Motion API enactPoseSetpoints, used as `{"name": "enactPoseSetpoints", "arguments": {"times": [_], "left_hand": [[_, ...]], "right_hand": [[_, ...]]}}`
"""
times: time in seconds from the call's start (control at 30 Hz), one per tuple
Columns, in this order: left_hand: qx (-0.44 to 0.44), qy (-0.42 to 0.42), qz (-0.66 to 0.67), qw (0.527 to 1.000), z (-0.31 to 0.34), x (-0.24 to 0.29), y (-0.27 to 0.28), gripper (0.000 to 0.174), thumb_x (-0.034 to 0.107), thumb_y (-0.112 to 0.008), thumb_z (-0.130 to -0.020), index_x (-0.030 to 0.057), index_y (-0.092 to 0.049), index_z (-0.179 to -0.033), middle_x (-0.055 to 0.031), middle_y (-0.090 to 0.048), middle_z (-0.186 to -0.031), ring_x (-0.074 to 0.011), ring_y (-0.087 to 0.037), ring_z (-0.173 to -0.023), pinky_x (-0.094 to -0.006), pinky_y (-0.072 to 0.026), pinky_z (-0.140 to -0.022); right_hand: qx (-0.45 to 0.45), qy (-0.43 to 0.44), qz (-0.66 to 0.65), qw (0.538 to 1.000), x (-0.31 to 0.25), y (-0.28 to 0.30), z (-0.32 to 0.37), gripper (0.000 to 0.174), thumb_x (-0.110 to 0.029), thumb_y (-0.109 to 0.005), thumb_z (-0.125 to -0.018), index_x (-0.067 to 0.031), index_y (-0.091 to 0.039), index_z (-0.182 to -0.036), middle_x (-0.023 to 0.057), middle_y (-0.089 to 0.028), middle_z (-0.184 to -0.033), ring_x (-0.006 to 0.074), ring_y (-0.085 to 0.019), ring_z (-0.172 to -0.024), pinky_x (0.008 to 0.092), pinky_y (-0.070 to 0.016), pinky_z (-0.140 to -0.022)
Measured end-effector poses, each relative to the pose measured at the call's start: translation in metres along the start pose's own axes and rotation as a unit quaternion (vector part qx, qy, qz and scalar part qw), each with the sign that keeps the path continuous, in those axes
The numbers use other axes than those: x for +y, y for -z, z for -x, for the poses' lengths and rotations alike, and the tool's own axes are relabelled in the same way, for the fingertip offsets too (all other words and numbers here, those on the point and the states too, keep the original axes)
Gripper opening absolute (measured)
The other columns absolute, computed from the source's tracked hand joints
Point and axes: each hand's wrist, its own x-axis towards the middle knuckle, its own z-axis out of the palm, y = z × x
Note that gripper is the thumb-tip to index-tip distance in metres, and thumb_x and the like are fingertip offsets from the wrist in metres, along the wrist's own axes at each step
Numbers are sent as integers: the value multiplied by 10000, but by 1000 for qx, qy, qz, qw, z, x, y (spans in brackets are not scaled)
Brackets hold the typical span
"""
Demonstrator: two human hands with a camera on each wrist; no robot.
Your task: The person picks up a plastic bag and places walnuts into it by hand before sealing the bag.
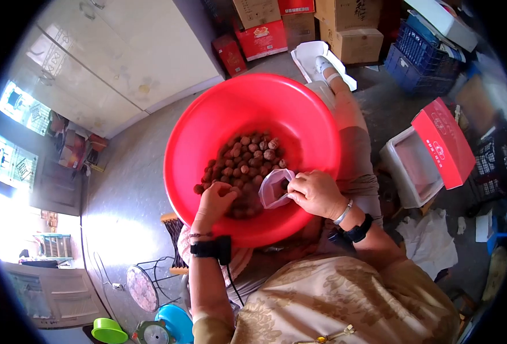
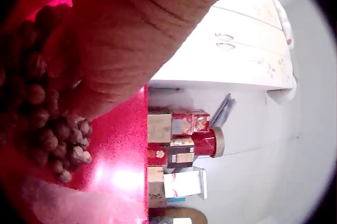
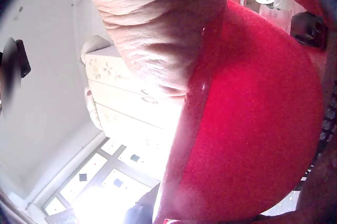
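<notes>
Brown walnuts [image 1: 243, 162] lie heaped in the bottom of a big red plastic basin [image 1: 196, 132] on the person's lap. The right hand [image 1: 317, 194] pinches the edge of a small, thin whitish plastic bag [image 1: 269, 194], which hangs over the right part of the heap with its mouth spread. A dark round shape shows beside the fingers at the bag. The left hand [image 1: 214, 202] reaches down to the near left side of the heap, its fingers bent among the walnuts [image 2: 47, 139]. I cannot tell whether a walnut is in them. In the right wrist view the basin's wall hides the right fingers.
Cardboard boxes [image 1: 353, 46] and blue crates [image 1: 417, 66] stand at the back right. A white foam box [image 1: 394, 152] with a red flap sits right of the leg. White cabinets [image 1: 121, 51] are at the back left. A round stool [image 1: 141, 288] stands on the floor at left.
</notes>
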Motion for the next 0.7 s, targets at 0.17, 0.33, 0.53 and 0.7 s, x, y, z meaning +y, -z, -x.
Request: {"name": "enactPoseSetpoints", "arguments": {"times": [0.17,0.33,0.53,0.7], "left_hand": [[-7,-9,128,992,10,45,-9,261,98,-759,-948,-12,-695,-1175,-88,-769,-1055,-155,-718,-948,-300,-588,-869],[-30,-81,190,978,16,79,-41,285,140,-777,-937,3,-708,-1177,-83,-758,-1029,-173,-708,-867,-316,-583,-807],[27,-272,-146,951,14,82,-49,297,197,-828,-848,80,-768,-1115,-128,-735,-1123,-332,-657,-1104,-415,-503,-1011],[81,-193,-240,948,-2,45,-2,325,150,-802,-842,60,-756,-1151,-196,-724,-1187,-392,-653,-1173,-474,-529,-1023]], "right_hand": [[18,11,6,1000,0,-1,-1,138,-161,-811,-852,-117,-680,-859,58,-678,-794,312,-681,-735,455,-521,-655],[-3,0,-5,1000,0,0,-1,154,-184,-769,-864,-101,-645,-904,99,-679,-854,353,-688,-815,495,-533,-713],[27,13,-1,1000,2,-5,0,140,-146,-817,-833,-107,-686,-864,74,-690,-819,324,-684,-764,457,-531,-686],[0,-4,-8,1000,0,-1,0,154,-192,-772,-875,-110,-643,-890,83,-676,-845,345,-688,-815,481,-531,-738]]}}
